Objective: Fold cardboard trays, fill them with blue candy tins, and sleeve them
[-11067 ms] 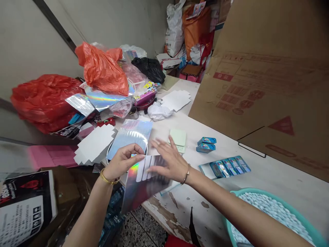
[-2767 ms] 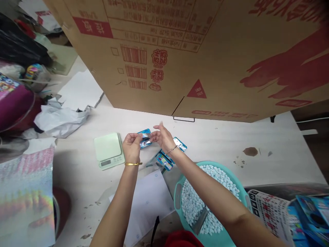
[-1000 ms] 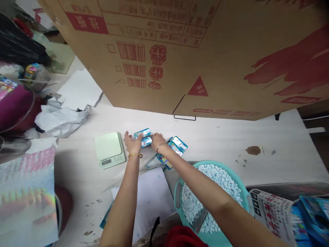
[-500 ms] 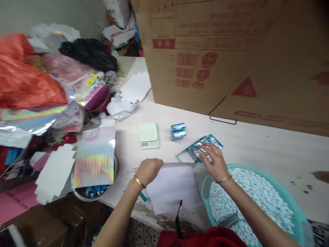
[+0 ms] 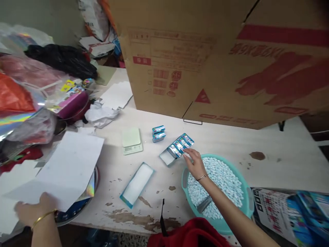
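At the lower left my left hand [image 5: 38, 211] is closed on the edge of a white sheet of paper [image 5: 74, 168], holding it over a round metal bowl [image 5: 97, 176]. My right hand [image 5: 195, 166] has its fingers apart, with the tips at the edge of several small blue, shiny packs [image 5: 180, 144]. Those packs stand in a row in a shallow open box [image 5: 167, 158], whose near end shows a white inside. An open box lid or tray [image 5: 137, 185], white inside with blue edges, lies on the table between my hands.
A teal basin [image 5: 248, 200] of small pale-blue pieces, with a grey scoop [image 5: 204, 204], stands at the right. A kitchen scale [image 5: 132, 139] and two small blue packs [image 5: 158, 133] lie behind. A large carton [image 5: 180, 44] rises at the back; bags [image 5: 61, 60] crowd the left.
My left hand has carried the paper from the table's middle to the left, over the bowl, uncovering the white-and-blue tray. My right hand has drawn back slightly from the packs. The view has shifted right.
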Demonstrator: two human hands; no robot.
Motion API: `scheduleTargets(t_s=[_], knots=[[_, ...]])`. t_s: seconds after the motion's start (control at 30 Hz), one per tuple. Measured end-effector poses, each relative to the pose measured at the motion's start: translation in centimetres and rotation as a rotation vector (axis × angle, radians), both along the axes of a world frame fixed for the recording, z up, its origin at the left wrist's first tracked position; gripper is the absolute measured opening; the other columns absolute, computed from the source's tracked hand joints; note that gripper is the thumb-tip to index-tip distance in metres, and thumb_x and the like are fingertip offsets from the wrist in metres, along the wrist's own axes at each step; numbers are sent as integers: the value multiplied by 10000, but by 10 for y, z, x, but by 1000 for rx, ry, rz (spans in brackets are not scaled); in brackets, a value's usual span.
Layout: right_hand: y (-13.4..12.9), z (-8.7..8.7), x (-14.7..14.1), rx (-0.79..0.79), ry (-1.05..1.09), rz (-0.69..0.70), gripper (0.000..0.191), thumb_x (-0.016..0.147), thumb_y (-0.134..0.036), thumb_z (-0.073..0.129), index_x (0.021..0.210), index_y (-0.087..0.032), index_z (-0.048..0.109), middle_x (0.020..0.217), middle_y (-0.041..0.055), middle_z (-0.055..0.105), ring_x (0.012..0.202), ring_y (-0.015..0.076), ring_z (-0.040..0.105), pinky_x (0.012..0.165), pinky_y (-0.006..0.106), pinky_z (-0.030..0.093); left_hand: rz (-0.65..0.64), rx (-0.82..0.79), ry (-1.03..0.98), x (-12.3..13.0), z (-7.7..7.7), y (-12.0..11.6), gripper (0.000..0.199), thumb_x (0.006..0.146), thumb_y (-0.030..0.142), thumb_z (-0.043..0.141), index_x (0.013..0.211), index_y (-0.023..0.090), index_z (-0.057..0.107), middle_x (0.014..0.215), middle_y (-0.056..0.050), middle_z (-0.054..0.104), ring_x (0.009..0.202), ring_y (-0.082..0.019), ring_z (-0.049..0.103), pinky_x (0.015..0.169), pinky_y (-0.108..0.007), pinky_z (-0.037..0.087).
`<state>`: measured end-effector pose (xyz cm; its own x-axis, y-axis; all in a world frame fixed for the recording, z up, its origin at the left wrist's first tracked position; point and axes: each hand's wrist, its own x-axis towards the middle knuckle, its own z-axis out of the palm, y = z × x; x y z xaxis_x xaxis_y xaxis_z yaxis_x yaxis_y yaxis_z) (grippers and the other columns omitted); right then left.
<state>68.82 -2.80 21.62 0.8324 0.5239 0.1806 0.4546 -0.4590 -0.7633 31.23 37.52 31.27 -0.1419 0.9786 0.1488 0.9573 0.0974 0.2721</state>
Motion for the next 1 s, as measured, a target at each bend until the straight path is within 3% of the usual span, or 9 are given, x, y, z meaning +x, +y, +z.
scheduleTargets(t_s=[0.07,0.1,0.2,0.33,0.5,0.63,0.73,0.87,1.0], knots=[[-2,-5,3,-18,-11,-37,327,907,-401,458,1102,-201,627,1064,120,604,1048,258,529,924,479,439,51,108,-20,30,-8,-20,1024,624,581,519,1461,109,165,1503,-243,221,1335,-536,201,1011,-761,188],[-3,-7,4,-24,-20,-50,332,908,-399,455,1115,-198,619,1069,121,599,1047,258,529,924,479,440,-68,163,-47,54,-14,-32,1009,652,590,519,1463,109,159,1518,-230,194,1357,-512,167,1047,-738,147],[-3,-13,9,-41,-48,-80,359,910,-395,443,1165,-188,586,1099,131,579,1070,260,518,937,486,438,-674,131,-92,149,-36,-68,774,767,547,492,1417,172,307,1473,-154,349,1346,-367,320,1111,-569,248],[-2,-21,19,-94,-87,-114,474,901,-437,443,1293,-175,491,1210,164,512,1175,286,461,980,521,412,-1429,-22,161,284,-72,-108,877,732,423,639,1467,189,222,1546,-137,198,1424,-347,121,1135,-545,148],[-7,-38,43,-219,-64,-166,673,882,-537,429,1398,-112,352,1390,234,386,1328,333,320,1038,566,344,-1684,-175,452,381,-105,-115,1105,612,381,758,1486,151,122,1548,-161,172,1429,-355,55,1136,-542,37],[-2,-52,68,-255,85,-223,771,849,-582,443,1421,-84,304,1448,243,317,1384,349,221,1082,573,276,-1672,-224,441,407,-115,-110,900,710,382,652,1433,56,226,1290,-215,485,1227,-339,433,1083,-475,237],[8,-58,87,-264,278,-228,768,860,-570,425,1417,-55,306,1441,246,319,1383,338,226,1106,529,249,-1657,-211,290,400,-107,-113,684,723,341,623,1308,72,393,1135,-176,533,1058,-310,508,957,-416,383],[25,-66,105,-263,442,-149,574,928,-479,344,1347,-97,429,1221,196,524,1179,259,486,1036,430,363,-1738,-235,45,355,-79,-119,610,737,337,622,1262,136,384,1110,-128,521,1017,-273,497,929,-395,408],[46,-71,113,-219,427,-42,450,942,-375,382,1330,-162,461,1144,131,553,1089,202,502,1015,370,378,-1923,-382,54,306,-51,-136,576,755,321,614,1257,163,380,1126,-114,529,1047,-266,490,949,-405,387]])
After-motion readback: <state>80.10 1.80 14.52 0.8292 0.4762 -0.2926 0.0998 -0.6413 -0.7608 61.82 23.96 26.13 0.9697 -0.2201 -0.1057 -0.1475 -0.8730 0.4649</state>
